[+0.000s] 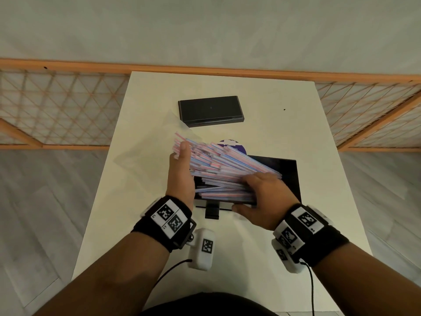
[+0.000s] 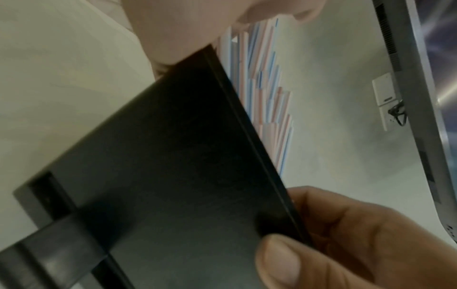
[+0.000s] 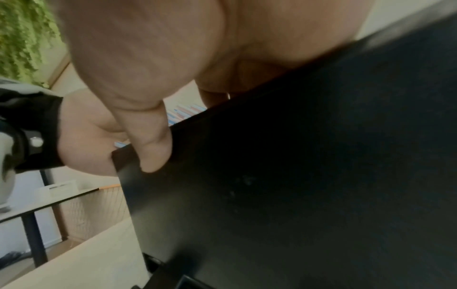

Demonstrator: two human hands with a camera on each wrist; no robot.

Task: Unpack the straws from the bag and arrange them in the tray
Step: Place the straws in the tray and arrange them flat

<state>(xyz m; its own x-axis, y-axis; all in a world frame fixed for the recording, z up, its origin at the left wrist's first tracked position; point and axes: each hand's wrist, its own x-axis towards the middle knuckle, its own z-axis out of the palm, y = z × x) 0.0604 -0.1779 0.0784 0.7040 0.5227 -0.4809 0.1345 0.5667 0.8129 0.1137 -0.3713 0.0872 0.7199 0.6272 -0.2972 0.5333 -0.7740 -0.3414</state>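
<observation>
Head view: a thick bundle of pink-, blue- and white-striped straws (image 1: 218, 169) lies over the black tray (image 1: 289, 176) on the white surface (image 1: 296, 124), long axis running from far left down to near right, the far-left ends fanning out past the tray. The left hand (image 1: 181, 176) stands flat against those left ends, fingers straight. The right hand (image 1: 262, 197) lies over the near-right end, fingers bent onto the straws, thumb at the tray's near edge. A clear plastic bag (image 1: 148, 142) lies crumpled to the left; a black box (image 1: 210, 110) sits farther back.

Left wrist view: straws (image 2: 267, 93) stick out in steps beyond the tray's dark edge (image 2: 173, 166); the right hand's thumb (image 2: 279, 262) presses the tray.

Right wrist view: the thumb (image 3: 150, 136) hooks over the tray's corner (image 3: 296, 176); straw tips (image 3: 183, 113) peek behind.
</observation>
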